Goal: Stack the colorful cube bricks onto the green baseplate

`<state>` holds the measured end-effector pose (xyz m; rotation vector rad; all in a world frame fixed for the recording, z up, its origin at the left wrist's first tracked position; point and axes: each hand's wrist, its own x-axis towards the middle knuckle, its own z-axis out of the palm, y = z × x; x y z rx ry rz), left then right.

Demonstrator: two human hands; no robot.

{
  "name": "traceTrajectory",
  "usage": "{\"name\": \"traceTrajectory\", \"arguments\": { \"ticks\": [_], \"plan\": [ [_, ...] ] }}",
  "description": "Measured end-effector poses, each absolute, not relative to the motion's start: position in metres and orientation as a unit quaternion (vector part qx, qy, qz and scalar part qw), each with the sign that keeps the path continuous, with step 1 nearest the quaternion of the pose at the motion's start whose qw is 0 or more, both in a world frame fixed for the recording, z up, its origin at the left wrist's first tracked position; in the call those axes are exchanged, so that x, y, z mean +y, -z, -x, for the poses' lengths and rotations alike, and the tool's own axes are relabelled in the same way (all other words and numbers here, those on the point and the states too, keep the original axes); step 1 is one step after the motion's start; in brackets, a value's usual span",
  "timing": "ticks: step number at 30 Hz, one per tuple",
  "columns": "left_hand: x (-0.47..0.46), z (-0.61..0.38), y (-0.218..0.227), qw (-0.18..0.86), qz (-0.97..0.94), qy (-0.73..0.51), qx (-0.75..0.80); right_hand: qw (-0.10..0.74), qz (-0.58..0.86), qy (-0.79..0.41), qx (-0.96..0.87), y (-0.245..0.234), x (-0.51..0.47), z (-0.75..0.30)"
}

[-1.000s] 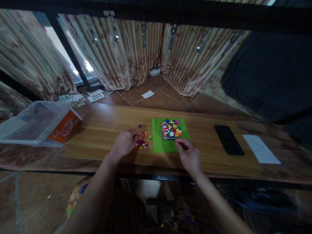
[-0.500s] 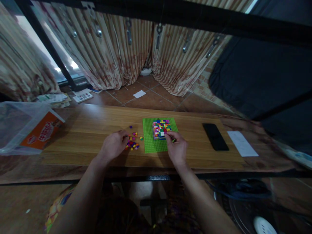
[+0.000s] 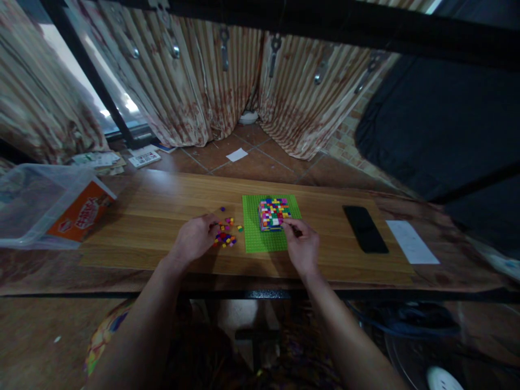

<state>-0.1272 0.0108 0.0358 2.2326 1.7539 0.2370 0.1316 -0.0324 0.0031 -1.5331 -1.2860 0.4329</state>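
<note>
A many-coloured block of stacked toy bricks (image 3: 273, 213) stands on a green studded baseplate (image 3: 254, 241). My right hand (image 3: 303, 244) is at the block's front right corner, its thumb and fingertips pinched against the top edge. Whatever lies between those fingertips is too small to make out. To the left of the baseplate, loose toy bricks (image 3: 226, 239) lie in a small scattered pile. My left hand (image 3: 197, 236) rests beside this pile with its fingers curled together at the bricks. Its fingertips are partly hidden, and I cannot make out what they hold.
On the wooden board (image 3: 162, 200), a black phone (image 3: 364, 228) lies to the right, with a white sheet of paper (image 3: 411, 242) beyond it. A clear plastic bin (image 3: 36, 206) with an orange label stands at the left end. Striped curtains (image 3: 195, 92) hang behind.
The whole view has shifted slightly, so things sit a little further right. My right hand stays at the block's corner with its fingers pinched; my left hand stays by the loose bricks.
</note>
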Motion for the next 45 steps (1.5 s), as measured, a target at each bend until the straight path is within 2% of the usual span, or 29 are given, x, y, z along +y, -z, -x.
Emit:
{"name": "traceTrajectory", "arguments": {
  "ticks": [6,19,26,34,39,45],
  "plan": [
    [0.010,0.126,-0.038,0.155,-0.777,-0.083,0.605,0.523,0.642,-0.186,-0.529,-0.001,-0.030,-0.131],
    [0.010,0.125,-0.038,0.162,-0.777,-0.078,0.603,0.429,0.644,-0.120,-0.622,-0.014,-0.028,-0.129],
    [0.010,0.126,-0.036,0.160,-0.779,-0.077,0.602,0.434,0.621,-0.120,-0.641,-0.010,-0.026,-0.134],
    [0.011,0.131,-0.029,0.148,-0.784,-0.105,0.594,0.486,0.591,-0.126,-0.632,-0.021,-0.050,-0.115],
    [0.008,0.128,-0.033,0.152,-0.775,-0.098,0.605,0.417,0.532,-0.213,-0.705,-0.012,-0.059,-0.081],
    [0.009,0.129,-0.033,0.146,-0.778,-0.098,0.603,0.341,0.531,-0.222,-0.743,0.009,-0.053,-0.050]
  ]
}}
